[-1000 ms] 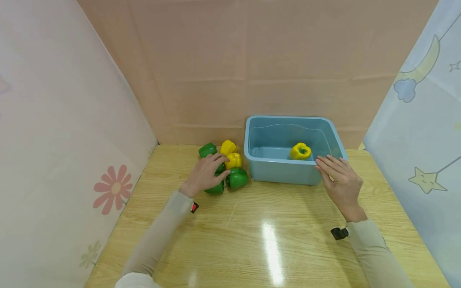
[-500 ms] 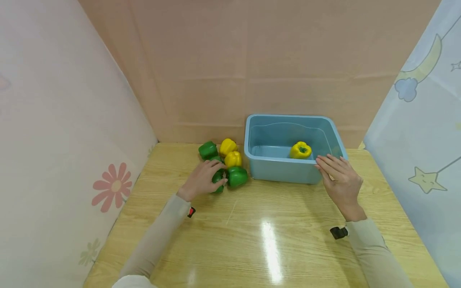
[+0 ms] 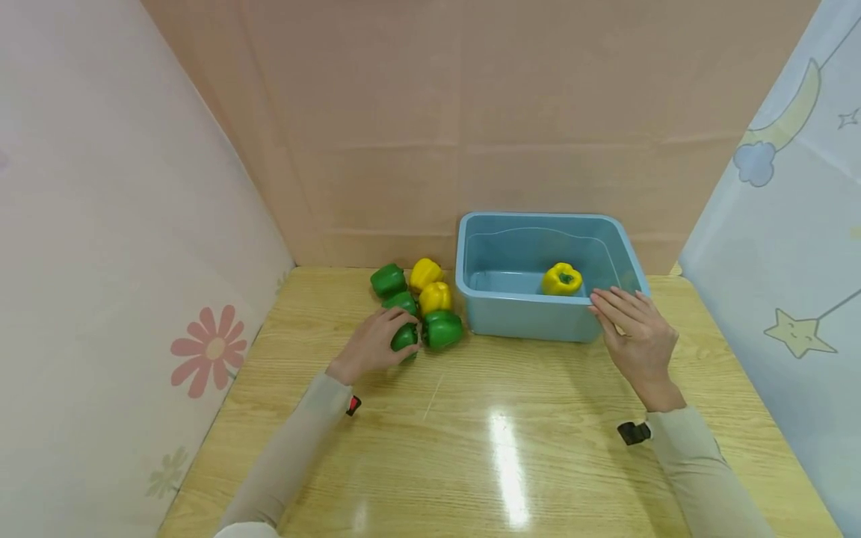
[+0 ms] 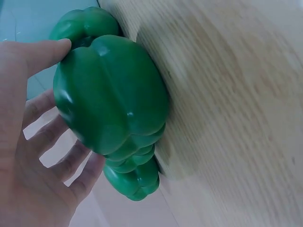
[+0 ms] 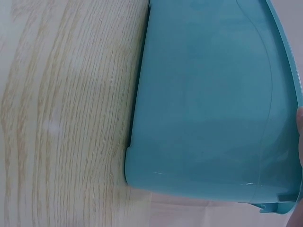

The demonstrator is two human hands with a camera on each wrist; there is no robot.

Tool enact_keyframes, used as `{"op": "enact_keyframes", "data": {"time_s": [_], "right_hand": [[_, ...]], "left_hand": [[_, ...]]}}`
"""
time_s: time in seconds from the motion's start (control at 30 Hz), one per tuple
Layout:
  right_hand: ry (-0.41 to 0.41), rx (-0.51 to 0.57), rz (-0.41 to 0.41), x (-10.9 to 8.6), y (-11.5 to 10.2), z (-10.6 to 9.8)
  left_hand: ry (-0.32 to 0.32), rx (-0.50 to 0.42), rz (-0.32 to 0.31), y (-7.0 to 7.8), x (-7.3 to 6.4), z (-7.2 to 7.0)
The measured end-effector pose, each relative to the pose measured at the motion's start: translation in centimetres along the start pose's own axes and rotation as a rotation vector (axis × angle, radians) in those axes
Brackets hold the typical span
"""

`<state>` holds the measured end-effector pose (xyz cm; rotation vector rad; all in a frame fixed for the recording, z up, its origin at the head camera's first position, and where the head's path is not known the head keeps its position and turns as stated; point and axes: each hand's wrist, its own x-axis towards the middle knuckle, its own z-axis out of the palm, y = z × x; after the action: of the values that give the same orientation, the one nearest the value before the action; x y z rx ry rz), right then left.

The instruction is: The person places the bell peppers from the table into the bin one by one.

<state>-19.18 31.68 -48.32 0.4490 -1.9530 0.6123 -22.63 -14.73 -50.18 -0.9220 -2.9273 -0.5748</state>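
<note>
My left hand (image 3: 373, 345) is around the nearest green bell pepper (image 3: 404, 340) on the table. In the left wrist view the thumb touches one end of this green bell pepper (image 4: 111, 90), and the fingertips are hidden behind it. Other green bell peppers (image 3: 442, 330) and two yellow bell peppers (image 3: 436, 298) lie close beside it. My right hand (image 3: 637, 340) holds the near right rim of a blue plastic bin (image 3: 525, 317), fingers over the rim, thumb at the outer wall. Inside the bin sits one yellow bell pepper (image 3: 561, 279).
The wooden table (image 3: 430, 463) meets a brown paper-like backdrop (image 3: 377, 149) behind the bin. Patterned panels border it: flowers on the left panel (image 3: 107, 246), a moon and star on the right panel (image 3: 807, 246).
My left hand has drawn back toward me and slightly left, from above the middle of the peppers to the nearest green bell pepper. The right hand stays on the bin's rim.
</note>
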Motion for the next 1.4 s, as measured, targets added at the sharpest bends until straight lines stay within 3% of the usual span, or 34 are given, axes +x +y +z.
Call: {"op": "enact_keyframes", "data": {"time_s": [0.37,0.73,1.0,1.27,1.4], "right_hand": [[-0.003,0.002,0.009,-0.1,0.1,-0.1],[-0.012,0.011,0.004,-0.1,0.2,0.0],[-0.01,0.009,0.002,-0.3,0.4,0.1],[-0.02,0.011,0.009,-0.4,0.5,0.1],[-0.015,0.012,0.006,-0.5,0.5,0.1]], "left_hand": [[-0.025,-0.005,-0.007,-0.2,-0.2,0.3],[-0.03,-0.061,-0.022,-0.2,-0.5,1.0],[-0.076,-0.117,-0.056,-0.1,-0.7,1.6],[-0.105,-0.083,-0.035,-0.4,-0.7,2.4],[-0.088,-0.074,-0.034,-0.5,-0.6,2.7]]}}
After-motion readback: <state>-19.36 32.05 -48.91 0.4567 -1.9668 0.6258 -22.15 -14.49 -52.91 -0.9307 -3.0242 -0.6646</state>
